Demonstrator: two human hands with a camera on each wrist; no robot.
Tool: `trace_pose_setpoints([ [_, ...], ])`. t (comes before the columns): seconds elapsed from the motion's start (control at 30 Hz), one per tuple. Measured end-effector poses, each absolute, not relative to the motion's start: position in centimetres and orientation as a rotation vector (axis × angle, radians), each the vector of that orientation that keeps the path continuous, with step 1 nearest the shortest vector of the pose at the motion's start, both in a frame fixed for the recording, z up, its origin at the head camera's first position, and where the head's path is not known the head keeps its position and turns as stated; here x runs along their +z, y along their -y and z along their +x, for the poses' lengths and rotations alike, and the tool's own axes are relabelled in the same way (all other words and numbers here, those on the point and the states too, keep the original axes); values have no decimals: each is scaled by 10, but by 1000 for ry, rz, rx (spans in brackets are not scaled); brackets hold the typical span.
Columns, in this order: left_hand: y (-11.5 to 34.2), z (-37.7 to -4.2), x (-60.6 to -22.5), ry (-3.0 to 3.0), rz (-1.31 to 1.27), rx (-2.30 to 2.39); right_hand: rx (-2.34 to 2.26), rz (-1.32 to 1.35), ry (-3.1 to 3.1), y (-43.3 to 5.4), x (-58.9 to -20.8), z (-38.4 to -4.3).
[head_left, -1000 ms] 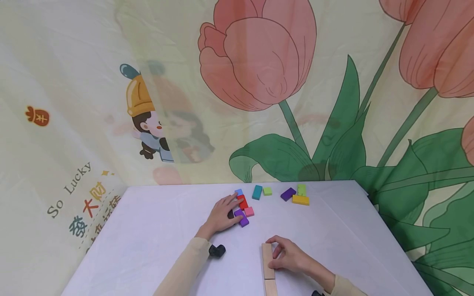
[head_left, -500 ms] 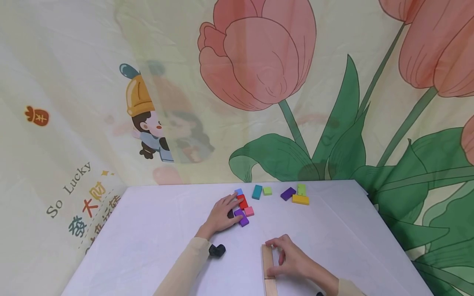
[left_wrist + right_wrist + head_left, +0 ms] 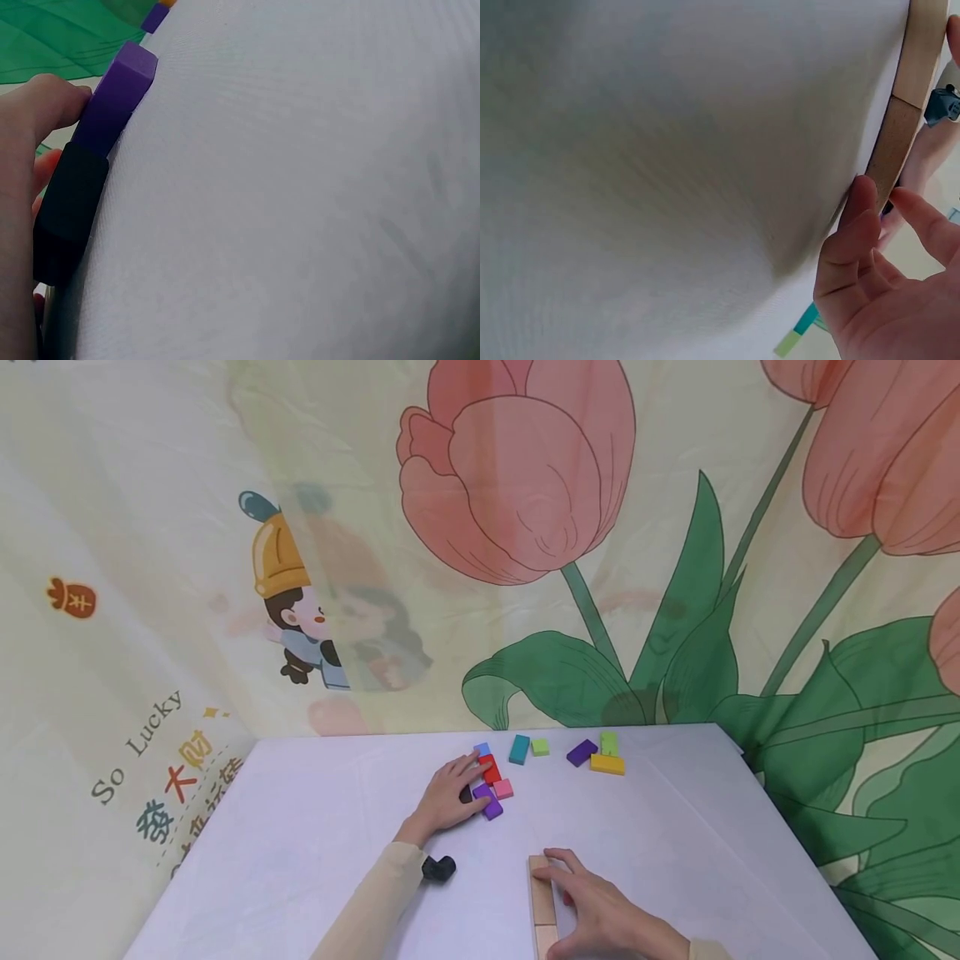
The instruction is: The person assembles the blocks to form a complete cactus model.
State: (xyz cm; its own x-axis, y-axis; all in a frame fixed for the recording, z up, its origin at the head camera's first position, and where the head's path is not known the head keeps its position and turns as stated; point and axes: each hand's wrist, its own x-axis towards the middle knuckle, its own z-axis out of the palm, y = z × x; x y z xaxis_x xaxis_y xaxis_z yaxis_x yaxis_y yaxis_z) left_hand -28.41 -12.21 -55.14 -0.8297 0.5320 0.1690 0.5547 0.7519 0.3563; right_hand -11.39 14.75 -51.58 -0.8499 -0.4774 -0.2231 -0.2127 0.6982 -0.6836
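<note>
In the head view my left hand (image 3: 446,793) rests over a cluster of small blocks. Its thumb lies on a purple block (image 3: 488,802) and its fingers reach the red block (image 3: 489,768) and blue block (image 3: 482,749). A black block (image 3: 73,195), partly under the hand, sits against the purple one in the left wrist view; a pink block (image 3: 503,788) lies beside them. My right hand (image 3: 600,902) spans two plain wooden blocks laid end to end. Fingertips touch the far wooden block (image 3: 542,897); the thumb is by the near wooden block (image 3: 546,939), which the frame cuts off.
Toward the table's back edge lie a teal block (image 3: 519,749), a small green block (image 3: 540,747), a dark purple block (image 3: 582,752), a yellow block (image 3: 607,764) and a light green block (image 3: 609,742). A printed cloth (image 3: 525,635) hangs behind the white table (image 3: 315,852).
My right hand has slid its thumb nearer along the wooden blocks, from the far one to the near one, and spread its fingers. The left hand stays on the coloured blocks.
</note>
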Motion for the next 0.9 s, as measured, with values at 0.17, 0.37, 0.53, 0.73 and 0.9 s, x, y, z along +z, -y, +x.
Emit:
trace_pose_setpoints([
  [0.17,122,-285,-552,2881,-904,-616,-937,-546,-2544,-148,-516,-113],
  [0.37,123,-284,-552,2869,-912,-616,-911,-540,-2559,-148,-517,-113],
  [0.53,124,-285,-551,2866,-911,-624,-920,-506,-2553,-148,-512,-119],
  [0.73,124,-287,-553,2847,-917,-629,-1132,-443,-2717,-155,-510,-163],
  [0.9,123,-284,-554,2852,-917,-644,-1262,-253,-2867,-154,-516,-220],
])
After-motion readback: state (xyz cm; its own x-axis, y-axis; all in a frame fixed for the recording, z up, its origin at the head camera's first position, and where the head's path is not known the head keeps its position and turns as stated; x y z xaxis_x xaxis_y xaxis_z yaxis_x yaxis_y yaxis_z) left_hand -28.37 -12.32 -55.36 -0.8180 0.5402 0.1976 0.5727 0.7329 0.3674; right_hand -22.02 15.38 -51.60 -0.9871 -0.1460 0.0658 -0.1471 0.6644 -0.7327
